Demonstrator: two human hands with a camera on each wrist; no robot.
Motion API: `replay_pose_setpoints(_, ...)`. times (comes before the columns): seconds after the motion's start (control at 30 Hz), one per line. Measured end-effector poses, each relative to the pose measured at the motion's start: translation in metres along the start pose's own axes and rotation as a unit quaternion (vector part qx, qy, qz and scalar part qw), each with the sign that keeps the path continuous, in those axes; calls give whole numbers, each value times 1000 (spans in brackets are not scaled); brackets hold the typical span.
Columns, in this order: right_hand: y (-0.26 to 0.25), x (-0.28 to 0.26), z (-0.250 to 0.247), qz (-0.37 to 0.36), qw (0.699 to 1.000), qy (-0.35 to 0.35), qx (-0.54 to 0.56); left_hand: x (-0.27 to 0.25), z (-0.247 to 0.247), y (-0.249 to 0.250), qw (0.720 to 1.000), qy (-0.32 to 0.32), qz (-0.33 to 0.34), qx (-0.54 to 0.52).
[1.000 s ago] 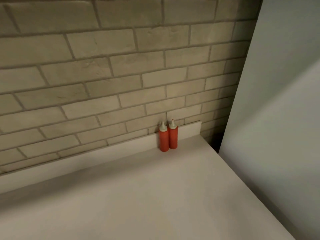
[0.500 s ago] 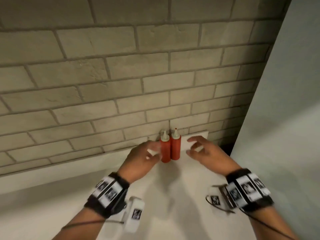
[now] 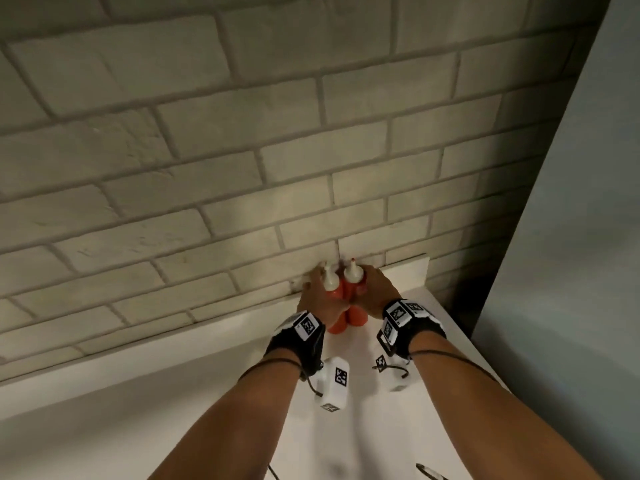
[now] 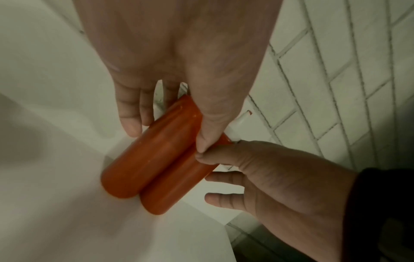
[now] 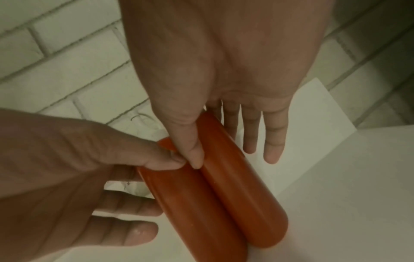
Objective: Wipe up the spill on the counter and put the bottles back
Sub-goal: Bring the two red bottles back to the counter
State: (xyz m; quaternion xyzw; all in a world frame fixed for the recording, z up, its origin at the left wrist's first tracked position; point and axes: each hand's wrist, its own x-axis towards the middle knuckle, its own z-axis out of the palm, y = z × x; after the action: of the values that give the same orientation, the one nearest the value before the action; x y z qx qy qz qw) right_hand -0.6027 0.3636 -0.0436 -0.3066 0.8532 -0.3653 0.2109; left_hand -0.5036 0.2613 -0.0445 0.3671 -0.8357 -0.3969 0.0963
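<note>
Two red squeeze bottles with white nozzle caps stand upright side by side at the back of the white counter, against the low backsplash. My left hand grips the left bottle, thumb in front and fingers behind. My right hand grips the right bottle the same way. In the left wrist view my left hand holds the left bottle. In the right wrist view my right hand holds the right bottle. My thumbs touch between the bottles. No spill shows.
A pale brick wall rises behind the counter. A white backsplash strip ends at the right, with a dark gap beyond it. A tall grey panel stands along the counter's right edge.
One second ago no hands were in view. Half a second ago both hands hung open on either side of the bottles. Now each hand grips one bottle.
</note>
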Motion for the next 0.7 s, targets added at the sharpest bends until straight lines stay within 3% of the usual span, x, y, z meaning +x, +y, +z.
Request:
replay_pose_setpoints(0.17,-2,-12,1,-19,998,18,58,5,12,-2,999,34,-16,25)
replay_pose_setpoints(0.3,4,-22,-2,-36,998,8,41,-8,1,2,999,41,-23,17)
replay_pose_setpoints(0.53,-16,-57,-30,-112,989,35,92,-63,-61,21,995,49,62,-61)
replay_pose_setpoints(0.7,-45,-113,-49,-168,971,31,166,-127,-112,18,984,67,108,-125)
